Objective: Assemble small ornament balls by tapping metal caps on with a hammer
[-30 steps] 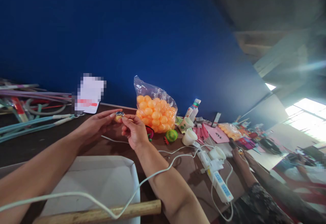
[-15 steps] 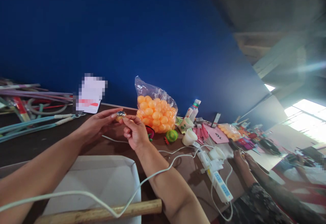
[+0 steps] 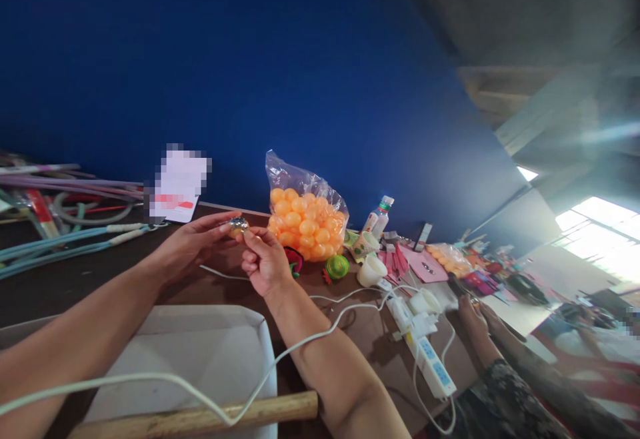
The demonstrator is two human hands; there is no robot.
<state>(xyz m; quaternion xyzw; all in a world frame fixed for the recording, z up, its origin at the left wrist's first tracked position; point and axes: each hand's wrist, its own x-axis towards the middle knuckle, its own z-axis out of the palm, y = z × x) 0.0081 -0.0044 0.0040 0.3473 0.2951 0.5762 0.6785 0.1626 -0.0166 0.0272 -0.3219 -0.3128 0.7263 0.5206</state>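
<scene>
A small round piece (image 3: 239,225), shiny silver on top and yellowish-orange below, is held up between my two hands above the brown table. My left hand (image 3: 203,236) has it between thumb and fingertips from the left. With thumb and forefinger my right hand (image 3: 263,256) pinches its lower right edge, the other fingers curled in. Whether the silver part is a wrap or a coating I cannot make out. Just behind the right hand stands a clear plastic bag (image 3: 305,222) full of orange balls. A green ball-shaped toy (image 3: 337,267) lies right of it.
A white tray (image 3: 200,346) with a wooden stick (image 3: 285,407) lies under my forearms. A white cable (image 3: 300,342) crosses over them to a power strip (image 3: 430,359). A phone (image 3: 180,186) leans at the blue wall; a bottle (image 3: 379,218) stands right. A co-worker's hands (image 3: 475,319) are far right.
</scene>
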